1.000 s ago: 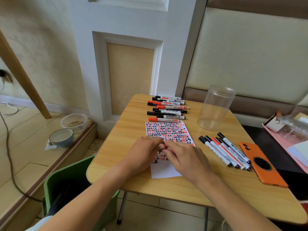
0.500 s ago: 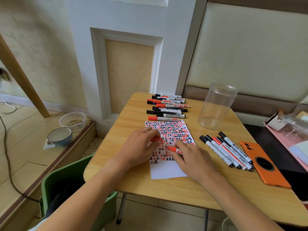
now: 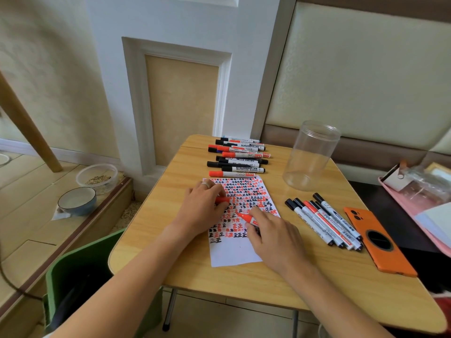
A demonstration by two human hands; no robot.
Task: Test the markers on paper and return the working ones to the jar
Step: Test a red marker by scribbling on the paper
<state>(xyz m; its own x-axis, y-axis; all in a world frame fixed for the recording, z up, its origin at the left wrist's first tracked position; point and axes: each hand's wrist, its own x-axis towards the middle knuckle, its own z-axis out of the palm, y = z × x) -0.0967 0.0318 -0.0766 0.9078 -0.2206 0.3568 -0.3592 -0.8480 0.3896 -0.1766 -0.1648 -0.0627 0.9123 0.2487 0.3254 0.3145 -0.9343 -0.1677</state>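
A sheet of paper (image 3: 235, 252) covered in red and black marks lies on the wooden table (image 3: 268, 284). My right hand (image 3: 273, 237) grips an uncapped red marker (image 3: 246, 217), its tip touching the paper. My left hand (image 3: 202, 208) rests on the paper's left edge and pinches the red cap (image 3: 222, 200). A row of several capped markers (image 3: 238, 158) lies beyond the paper. Another group of several markers (image 3: 322, 222) lies to the right. The clear plastic jar (image 3: 311, 154) stands upright with nothing in it at the back right.
An orange phone (image 3: 380, 242) lies face down right of the markers. A pink tray (image 3: 419, 201) with clutter sits off the table's right side. A green bin (image 3: 80, 272) stands below the left edge. Two bowls (image 3: 78, 201) sit on the floor step.
My hands pulled apart: the cap came off the red marker into my left hand, and my right hand brought the bare tip down onto the paper.
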